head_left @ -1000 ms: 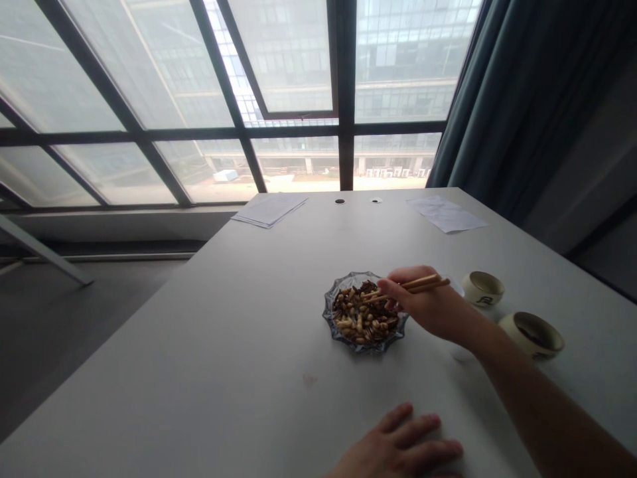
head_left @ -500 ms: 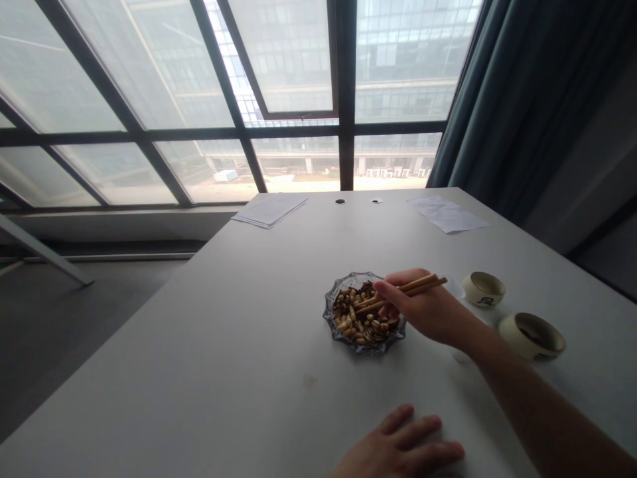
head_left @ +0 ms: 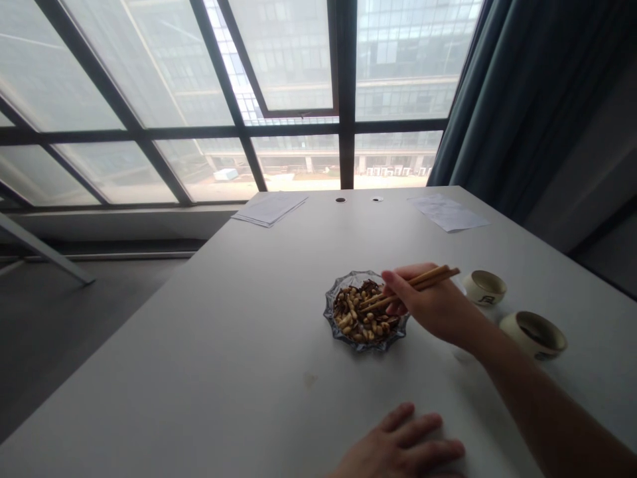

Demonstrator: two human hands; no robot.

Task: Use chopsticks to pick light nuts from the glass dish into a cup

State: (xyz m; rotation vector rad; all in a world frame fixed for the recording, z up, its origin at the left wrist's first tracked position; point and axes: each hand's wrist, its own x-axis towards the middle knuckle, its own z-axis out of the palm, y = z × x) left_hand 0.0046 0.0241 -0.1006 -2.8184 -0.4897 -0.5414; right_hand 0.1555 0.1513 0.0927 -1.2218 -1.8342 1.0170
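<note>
A pair of wooden chopsticks is gripped in my right hand, above the right side of a scalloped glass dish. Their tips reach down into a mix of peanuts and dark pieces; whether they pinch anything is too small to tell. My left hand lies on the white table near its front edge, fingers spread, holding nothing.
Right of my forearm stand two cream cups, one farther back and one nearer with something dark inside. Clear items partly show behind my right wrist. Papers and a loose sheet lie at the table's far end.
My right hand and the chopsticks have shifted slightly right, and the tips have moved a little the same way within the dish. My left hand stays in place.
</note>
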